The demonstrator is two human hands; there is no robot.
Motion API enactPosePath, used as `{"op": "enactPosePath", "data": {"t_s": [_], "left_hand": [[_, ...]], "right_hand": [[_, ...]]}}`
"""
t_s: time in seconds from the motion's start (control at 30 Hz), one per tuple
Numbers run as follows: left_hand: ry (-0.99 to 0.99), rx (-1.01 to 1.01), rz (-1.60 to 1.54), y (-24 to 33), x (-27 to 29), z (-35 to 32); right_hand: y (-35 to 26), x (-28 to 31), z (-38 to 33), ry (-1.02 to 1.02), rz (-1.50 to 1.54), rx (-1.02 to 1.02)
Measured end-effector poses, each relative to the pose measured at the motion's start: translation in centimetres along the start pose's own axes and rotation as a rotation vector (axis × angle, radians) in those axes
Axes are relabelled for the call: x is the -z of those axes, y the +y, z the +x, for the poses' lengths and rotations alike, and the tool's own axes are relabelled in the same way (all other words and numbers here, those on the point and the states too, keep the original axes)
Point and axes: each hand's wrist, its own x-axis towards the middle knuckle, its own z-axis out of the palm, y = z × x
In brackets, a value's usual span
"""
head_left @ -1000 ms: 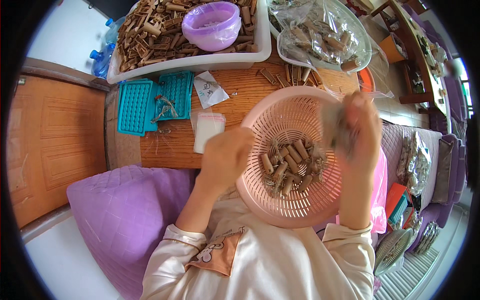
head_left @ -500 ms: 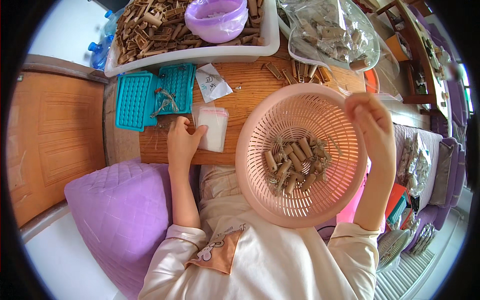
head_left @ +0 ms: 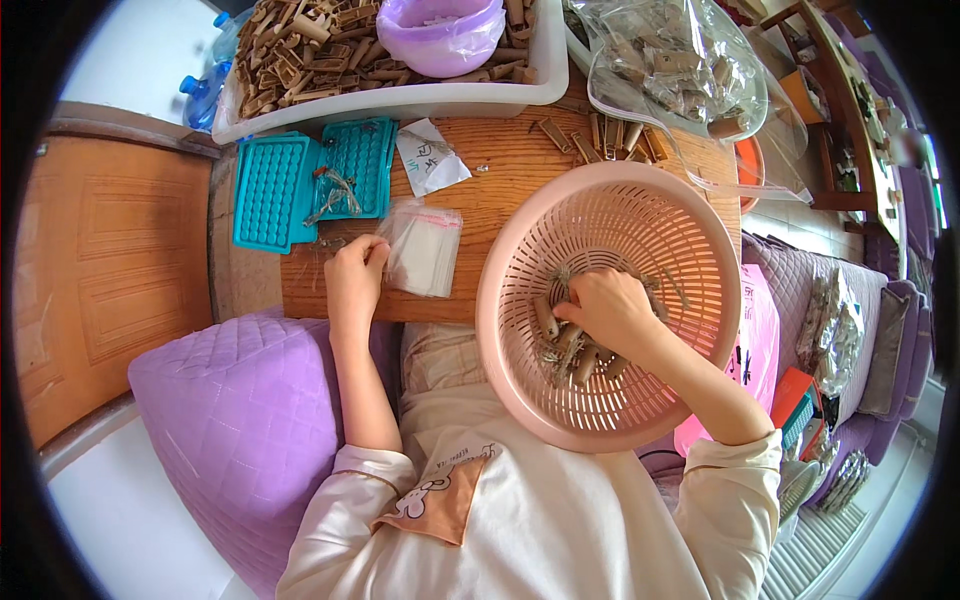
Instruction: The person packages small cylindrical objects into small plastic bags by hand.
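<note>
My right hand (head_left: pixel 610 308) reaches into a pink slotted plastic basket (head_left: pixel 690 400), its fingers curled down among short brown tubes (head_left: pixel 545 318) with stringy, grass-like tufts. What the fingertips hold there is hidden. The basket leans on the table's front edge, partly over my lap. On the left, my left hand (head_left: pixel 356 272) is closed in a pinch at the left edge of a clear plastic bag (head_left: pixel 405 232). This bag lies skewed over a stack of similar small bags (head_left: pixel 438 262) on the wooden table.
Teal molded trays (head_left: pixel 275 190) lie at the left, a wiry bundle (head_left: pixel 335 195) on one. Behind them is a marked paper slip (head_left: pixel 432 158). A white bin (head_left: pixel 545 90) of brown pieces holds a purple bowl (head_left: pixel 440 40). Filled clear bags (head_left: pixel 680 70) stand back right.
My right hand has come down from the basket's right rim into the tubes. My left hand has shifted slightly left, its fingers drawn together, and the top bag has slid left with it.
</note>
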Motion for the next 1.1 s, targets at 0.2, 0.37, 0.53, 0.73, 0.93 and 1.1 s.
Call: {"op": "enactPosePath", "data": {"t_s": [0.2, 0.37, 0.53, 0.73, 0.93, 1.1], "left_hand": [[0.032, -0.014, -0.013, -0.4, -0.1, -0.2], [-0.011, -0.023, -0.031, 0.1, -0.3, -0.3], [-0.055, 0.018, -0.144, 0.3, 0.2, -0.7], [-0.219, 0.145, -0.891, -0.2, 0.7, -1.6], [-0.979, 0.049, -1.619, 7.1, 1.5, -6.4], [-1.281, 0.370, -1.723, 11.9, -2.3, -10.8]], "right_hand": [[1.1, 0.1, -0.4, 0.067, 0.179, 0.093], [1.8, 1.3, -1.3, 0.063, 0.389, 0.153], [1.7, 2.5, -2.8, -0.033, 0.728, 0.052], [2.8, 3.5, -4.8, -0.053, 1.342, 0.097], [1.9, 3.0, -6.3, 0.039, 1.896, 0.368], [-0.1, 3.1, -7.5, -0.050, 2.165, 0.540]]}}
